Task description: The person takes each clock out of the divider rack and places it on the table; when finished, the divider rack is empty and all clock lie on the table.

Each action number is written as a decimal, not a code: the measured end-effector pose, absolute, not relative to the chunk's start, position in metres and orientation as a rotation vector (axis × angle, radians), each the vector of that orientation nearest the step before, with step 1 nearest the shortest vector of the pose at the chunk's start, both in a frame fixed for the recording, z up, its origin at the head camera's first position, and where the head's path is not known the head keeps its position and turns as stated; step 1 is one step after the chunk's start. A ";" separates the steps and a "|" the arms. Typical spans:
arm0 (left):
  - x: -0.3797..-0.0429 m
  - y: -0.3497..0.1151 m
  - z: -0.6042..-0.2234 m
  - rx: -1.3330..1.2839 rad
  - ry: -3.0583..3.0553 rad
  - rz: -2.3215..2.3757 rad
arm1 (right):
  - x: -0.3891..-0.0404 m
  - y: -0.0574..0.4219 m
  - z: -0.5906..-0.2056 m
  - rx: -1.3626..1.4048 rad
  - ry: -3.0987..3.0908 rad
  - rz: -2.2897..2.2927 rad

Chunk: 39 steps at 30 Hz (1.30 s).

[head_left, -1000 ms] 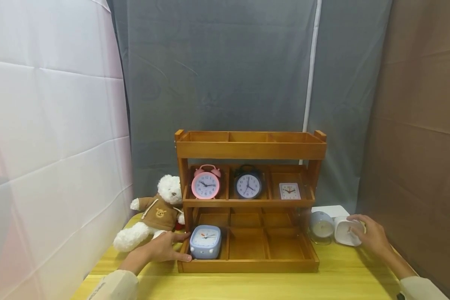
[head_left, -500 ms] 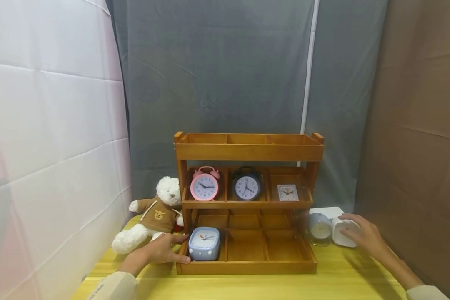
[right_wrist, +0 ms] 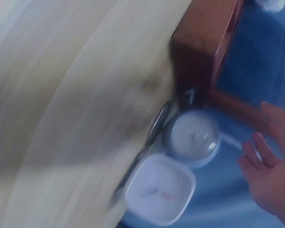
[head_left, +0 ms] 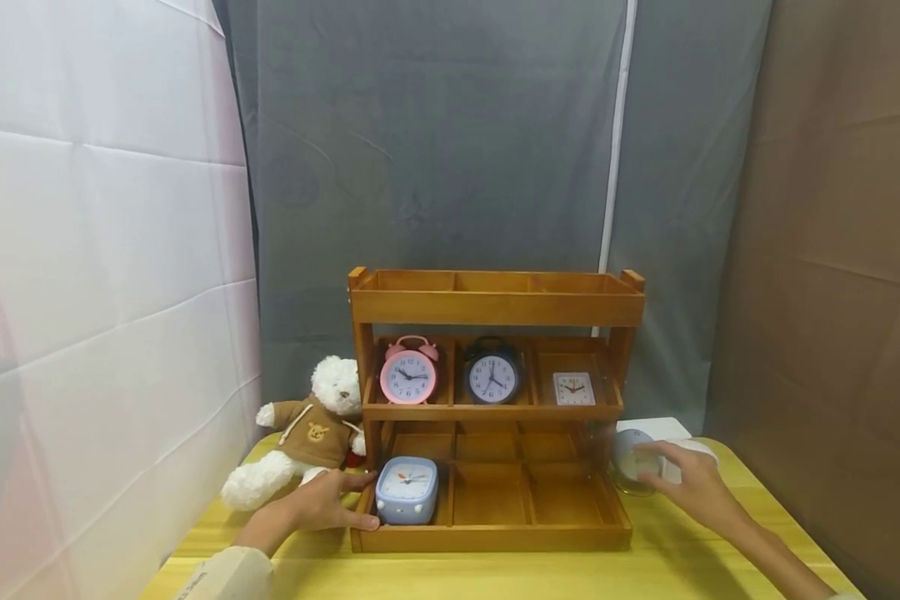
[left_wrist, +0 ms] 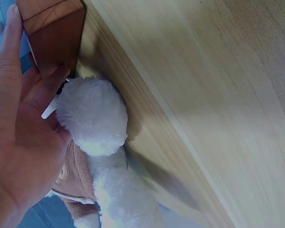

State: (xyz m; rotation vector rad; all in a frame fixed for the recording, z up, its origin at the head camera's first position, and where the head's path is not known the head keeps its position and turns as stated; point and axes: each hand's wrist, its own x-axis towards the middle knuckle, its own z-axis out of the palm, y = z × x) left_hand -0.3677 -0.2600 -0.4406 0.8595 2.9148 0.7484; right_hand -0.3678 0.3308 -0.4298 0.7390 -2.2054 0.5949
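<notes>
A wooden three-tier shelf stands on the table. My left hand holds its lower left front corner, the thumb at the front and fingers at the side, beside a blue square alarm clock. In the left wrist view this hand lies close to the teddy bear. To the right of the shelf, my right hand reaches with parted fingers before a round blue-grey clock, holding nothing. The right wrist view shows this round clock beside a white square clock, apart from the fingers.
A pink twin-bell clock, a dark one and a small white square clock stand on the middle tier. A white flat object lies behind the right-hand clocks. Curtains surround the table.
My right hand has moved left from the white square clock to the front of the round blue-grey clock. The left hand has stayed at the shelf corner. The view has shifted slightly.
</notes>
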 end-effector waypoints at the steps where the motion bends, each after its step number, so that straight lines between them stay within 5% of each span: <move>1: -0.367 -0.260 -0.441 0.859 2.915 0.748 | -0.367 0.325 -0.429 0.755 -2.219 0.617; 39: -0.363 -0.258 -0.439 0.891 2.947 0.736 | -0.398 0.110 -0.427 1.059 -2.479 1.295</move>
